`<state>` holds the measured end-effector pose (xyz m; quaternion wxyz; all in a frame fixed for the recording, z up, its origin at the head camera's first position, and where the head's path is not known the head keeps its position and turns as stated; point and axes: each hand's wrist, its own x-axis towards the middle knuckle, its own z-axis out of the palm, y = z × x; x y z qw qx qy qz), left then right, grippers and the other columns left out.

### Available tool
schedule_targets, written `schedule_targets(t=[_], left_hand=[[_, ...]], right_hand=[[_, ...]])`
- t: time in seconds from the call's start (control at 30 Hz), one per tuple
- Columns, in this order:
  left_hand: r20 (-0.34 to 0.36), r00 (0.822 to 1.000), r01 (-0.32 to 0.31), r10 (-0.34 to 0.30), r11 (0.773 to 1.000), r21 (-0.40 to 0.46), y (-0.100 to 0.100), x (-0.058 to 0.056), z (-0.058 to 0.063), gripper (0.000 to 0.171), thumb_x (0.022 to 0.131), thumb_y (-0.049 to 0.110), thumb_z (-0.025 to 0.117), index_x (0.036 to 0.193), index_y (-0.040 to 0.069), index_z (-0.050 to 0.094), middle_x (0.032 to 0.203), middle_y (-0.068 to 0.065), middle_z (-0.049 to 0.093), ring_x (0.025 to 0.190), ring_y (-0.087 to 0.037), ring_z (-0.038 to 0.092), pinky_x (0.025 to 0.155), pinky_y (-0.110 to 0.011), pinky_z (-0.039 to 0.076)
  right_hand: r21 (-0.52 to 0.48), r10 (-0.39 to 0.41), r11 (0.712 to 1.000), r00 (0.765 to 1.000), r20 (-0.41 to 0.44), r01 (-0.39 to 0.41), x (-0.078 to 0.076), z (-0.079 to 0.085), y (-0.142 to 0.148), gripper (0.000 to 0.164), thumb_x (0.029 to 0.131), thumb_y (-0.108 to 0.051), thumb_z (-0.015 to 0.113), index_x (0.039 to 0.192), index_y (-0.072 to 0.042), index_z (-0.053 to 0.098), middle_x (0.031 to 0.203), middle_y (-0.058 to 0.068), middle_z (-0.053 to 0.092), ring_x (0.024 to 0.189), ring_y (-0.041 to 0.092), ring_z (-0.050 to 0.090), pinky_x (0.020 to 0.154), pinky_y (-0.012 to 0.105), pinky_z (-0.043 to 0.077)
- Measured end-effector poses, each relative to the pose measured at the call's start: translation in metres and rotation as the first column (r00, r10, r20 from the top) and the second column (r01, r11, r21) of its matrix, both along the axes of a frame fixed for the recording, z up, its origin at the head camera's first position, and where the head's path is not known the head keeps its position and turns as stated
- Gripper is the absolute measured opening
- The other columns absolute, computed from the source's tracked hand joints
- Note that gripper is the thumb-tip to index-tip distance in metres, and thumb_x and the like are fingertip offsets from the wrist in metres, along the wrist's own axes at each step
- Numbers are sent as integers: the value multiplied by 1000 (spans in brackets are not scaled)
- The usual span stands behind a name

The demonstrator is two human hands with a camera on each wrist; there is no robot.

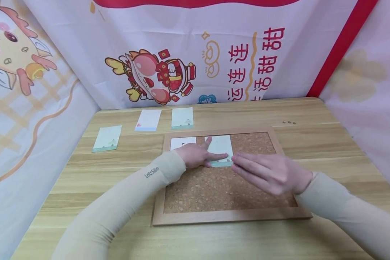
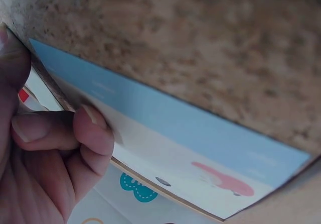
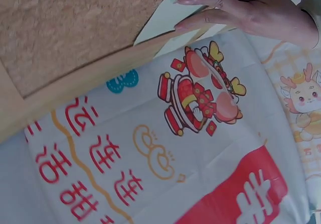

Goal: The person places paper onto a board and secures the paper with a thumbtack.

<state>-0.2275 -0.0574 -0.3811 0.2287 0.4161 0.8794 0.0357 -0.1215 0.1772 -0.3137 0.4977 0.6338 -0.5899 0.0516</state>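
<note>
A pale green card point(image 1: 220, 143) lies on a wood-framed cork board point(image 1: 198, 191). My left hand point(image 1: 195, 155) presses on this card, thumb and index finger stretched apart across it. Under that wrist is a white card with a blue band point(image 2: 145, 108), stuck with a small pin point(image 1: 183, 144); in the left wrist view my curled outer fingers point(image 2: 95, 133) overlap it. My right hand point(image 1: 273, 171) has its fingertips together right at the green card's lower right corner; I cannot tell whether they pinch anything. The right wrist view shows only the left hand point(image 3: 251, 13).
Left of and behind the board, two more green cards point(image 1: 108, 137) point(image 1: 182, 117) and a white card point(image 1: 148, 119) lie on the wooden table point(image 1: 117, 180). Several small pins point(image 1: 289, 122) sit at the back right. Printed cloth point(image 1: 182, 36) hangs behind the table and along both sides.
</note>
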Motion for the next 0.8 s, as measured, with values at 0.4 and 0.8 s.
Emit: schedule_targets(t=[0.4, 0.8], left_hand=[[-3, 999, 38, -38, 999, 1, -2, -1, 1, 55, 101, 38, 52, 150, 52, 31, 162, -24, -4, 62, -18, 58, 62, -30, 47], [-36, 998, 58, -58, 998, -11, -3, -3, 0, 56, 100, 40, 53, 150, 52, 31, 162, -25, -1, 61, -20, 57, 58, -31, 46]], right_hand=[[72, -270, 947, 655, 706, 313, -71, -13, 18, 20, 81, 11, 74, 98, 0, 75, 96, 9, 70, 87, 22, 68, 74, 35, 56], [458, -366, 844, -325, 872, 278, -141, -31, 4, 15, 97, -13, 64, 106, -7, 75, 100, 12, 72, 91, 29, 67, 81, 46, 53]])
